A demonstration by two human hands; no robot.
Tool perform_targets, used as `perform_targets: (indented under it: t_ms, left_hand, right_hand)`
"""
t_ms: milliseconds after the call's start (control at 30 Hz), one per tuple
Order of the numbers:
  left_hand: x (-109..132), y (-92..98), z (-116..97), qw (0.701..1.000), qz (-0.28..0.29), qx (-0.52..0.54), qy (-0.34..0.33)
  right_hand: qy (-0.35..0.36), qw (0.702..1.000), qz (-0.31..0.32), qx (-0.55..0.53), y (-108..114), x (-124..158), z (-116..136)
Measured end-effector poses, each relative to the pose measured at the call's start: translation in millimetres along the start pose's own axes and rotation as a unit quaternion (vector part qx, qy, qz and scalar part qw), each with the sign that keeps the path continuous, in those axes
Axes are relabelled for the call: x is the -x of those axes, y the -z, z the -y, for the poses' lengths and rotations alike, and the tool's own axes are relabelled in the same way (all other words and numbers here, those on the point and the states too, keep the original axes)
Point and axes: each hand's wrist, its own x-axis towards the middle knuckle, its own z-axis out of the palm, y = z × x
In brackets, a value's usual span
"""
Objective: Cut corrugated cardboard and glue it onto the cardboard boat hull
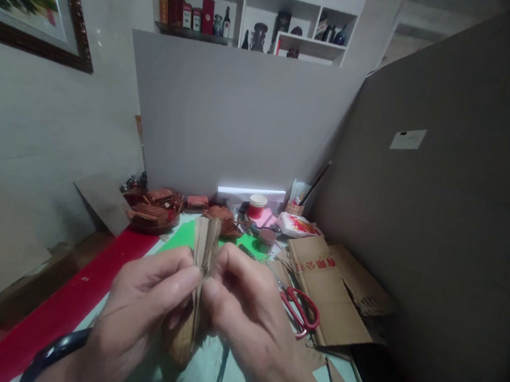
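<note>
In front of me, my left hand [152, 305] and my right hand [242, 311] both pinch a folded piece of brown cardboard [206, 240]. It stands upright between the thumbs, with creased layers showing at its top. Below the fingers its lower end [182, 341] widens and looks yellowish brown. The curled fingers behind it are partly hidden. Red-handled scissors [299, 311] lie just right of my right hand, their blades partly covered. Beyond the hands a green sheet [181, 236] is spread on the pale table [203, 380].
Bundles of reddish-brown pieces [155, 211] sit at the back left. A red and white tub [257, 206], a round brown container [267, 239] and a pen holder [296, 207] stand at the back. Cardboard sheets [326, 296] cover the right side. Grey panels [244, 117] enclose the back and right.
</note>
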Motion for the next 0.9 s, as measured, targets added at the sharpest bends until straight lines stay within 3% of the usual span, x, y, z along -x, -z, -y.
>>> perform_targets:
  t_ms: [167,300,567,667,800,900]
  left_hand:
    - [-2,4.9,6,0.995,-0.01,-0.085,-0.045]
    - [-3,2.8,6,0.995,-0.016,-0.086,-0.048]
    - [5,-2.9,7,0.999,-0.027,-0.01,-0.027]
    - [2,-2.0,4,0.997,-0.042,-0.055,-0.037]
    - [-6,2.1,-2,0.991,-0.029,-0.122,-0.054]
    - [-9,3.6,-7,0.967,-0.058,-0.226,-0.101]
  right_hand:
    - [0.084,0.987,-0.047,0.132,-2,2,-2]
    - [0.13,0.969,-0.054,0.205,-5,4,-5]
    - [0.114,0.987,-0.078,0.076,-11,3,-2]
    - [0.105,0.988,-0.078,0.078,-11,3,-2]
    - [0.123,0.977,-0.069,0.161,-10,4,-5]
    - [0.129,0.972,-0.051,0.19,-8,3,-5]
